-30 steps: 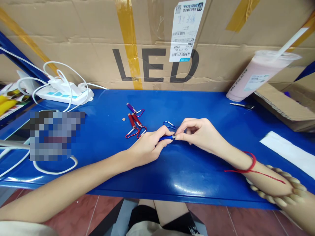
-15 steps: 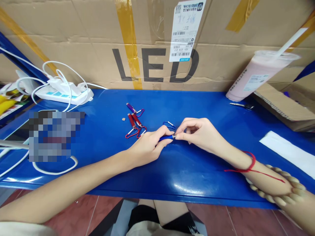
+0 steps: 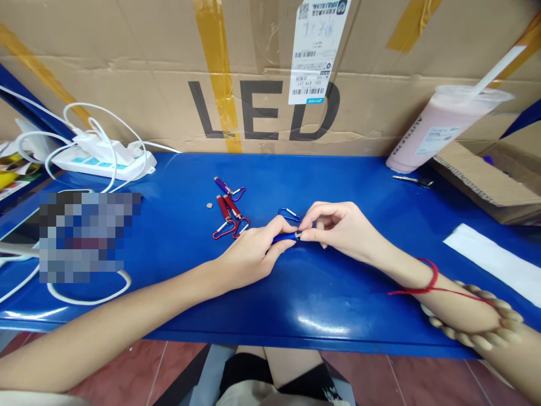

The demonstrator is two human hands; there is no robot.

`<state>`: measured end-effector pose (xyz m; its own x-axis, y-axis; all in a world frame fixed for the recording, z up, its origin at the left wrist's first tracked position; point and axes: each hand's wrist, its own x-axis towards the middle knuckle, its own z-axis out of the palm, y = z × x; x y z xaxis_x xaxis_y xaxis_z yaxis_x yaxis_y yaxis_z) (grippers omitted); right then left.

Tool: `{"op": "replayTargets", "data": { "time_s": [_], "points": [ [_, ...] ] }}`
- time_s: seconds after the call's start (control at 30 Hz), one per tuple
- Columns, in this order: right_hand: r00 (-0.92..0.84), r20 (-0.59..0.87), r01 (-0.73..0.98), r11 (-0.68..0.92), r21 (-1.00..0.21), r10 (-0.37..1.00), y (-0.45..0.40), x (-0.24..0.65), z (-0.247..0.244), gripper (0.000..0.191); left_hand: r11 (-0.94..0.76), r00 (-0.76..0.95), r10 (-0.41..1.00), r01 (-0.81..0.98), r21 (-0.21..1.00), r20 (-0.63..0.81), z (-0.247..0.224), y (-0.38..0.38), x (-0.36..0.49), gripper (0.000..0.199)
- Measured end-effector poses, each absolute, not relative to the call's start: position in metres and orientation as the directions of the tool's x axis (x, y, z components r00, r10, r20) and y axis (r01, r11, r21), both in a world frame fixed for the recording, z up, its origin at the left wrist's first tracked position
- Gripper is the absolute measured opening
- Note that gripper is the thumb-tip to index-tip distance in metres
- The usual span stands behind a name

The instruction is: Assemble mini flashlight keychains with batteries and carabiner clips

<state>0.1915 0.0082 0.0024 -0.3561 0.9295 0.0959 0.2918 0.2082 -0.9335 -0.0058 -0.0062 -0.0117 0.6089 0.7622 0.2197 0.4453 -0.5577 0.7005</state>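
My left hand [image 3: 249, 256] grips the body of a small blue keychain flashlight [image 3: 284, 238] between thumb and fingers. My right hand [image 3: 338, 228] pinches its silvery end with thumb and forefinger, and the fingertips cover part of that end. Just behind the hands lies a loose blue carabiner [image 3: 289, 214]. To the left of it rest two red flashlights [image 3: 224, 207] with red carabiners attached, and beyond them a purple flashlight [image 3: 220, 184] with its own carabiner. A small round button-like disc [image 3: 209, 206] sits beside these.
A large cardboard box [image 3: 160, 67] stands along the back of the blue table [image 3: 262, 316]. At left are a white power strip [image 3: 105, 163] with cables and a blurred-out item [image 3: 88, 237]. At right stand a drink cup [image 3: 426, 132], a key [image 3: 413, 181], an open carton [image 3: 477, 180] and white paper [image 3: 494, 262].
The view has shifted slightly. Both hands keep nearly the same hold on the blue flashlight, with its silvery end turned a little between the right fingertips.
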Motion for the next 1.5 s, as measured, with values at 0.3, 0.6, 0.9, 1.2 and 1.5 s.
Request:
{"op": "replayTargets", "data": {
  "time_s": [0.3, 0.6, 0.9, 1.2, 1.5],
  "points": [
    [-0.359, 0.118, 0.289, 0.231, -0.929, 0.926, 0.0077, 0.1918, 0.0033, 0.026, -0.588, 0.618, 0.743, 0.419, 0.692, 0.257, -0.0130, -0.0049, -0.0064, 0.016],
    [-0.362, 0.172, 0.328, 0.298, -0.897, 0.916, 0.0088, 0.1930, 0.0010, 0.028, -0.587, 0.619, 0.743, 0.424, 0.690, 0.253, -0.0133, -0.0046, -0.0054, 0.016],
    [-0.379, 0.270, 0.403, 0.420, -0.813, 0.885, 0.0087, 0.1936, -0.0007, 0.023, -0.589, 0.614, 0.746, 0.427, 0.686, 0.257, -0.0165, -0.0030, -0.0068, 0.011],
    [-0.324, 0.370, 0.429, 0.484, -0.763, 0.871, 0.0067, 0.1930, 0.0029, 0.020, -0.527, 0.584, 0.781, 0.424, 0.736, 0.223, -0.0128, -0.0028, -0.0047, 0.022],
    [-0.379, 0.322, 0.427, 0.472, -0.771, 0.868, 0.0079, 0.1945, 0.0033, 0.026, -0.527, 0.599, 0.772, 0.420, 0.739, 0.210, -0.0141, -0.0029, -0.0058, 0.012]
  ]
}}
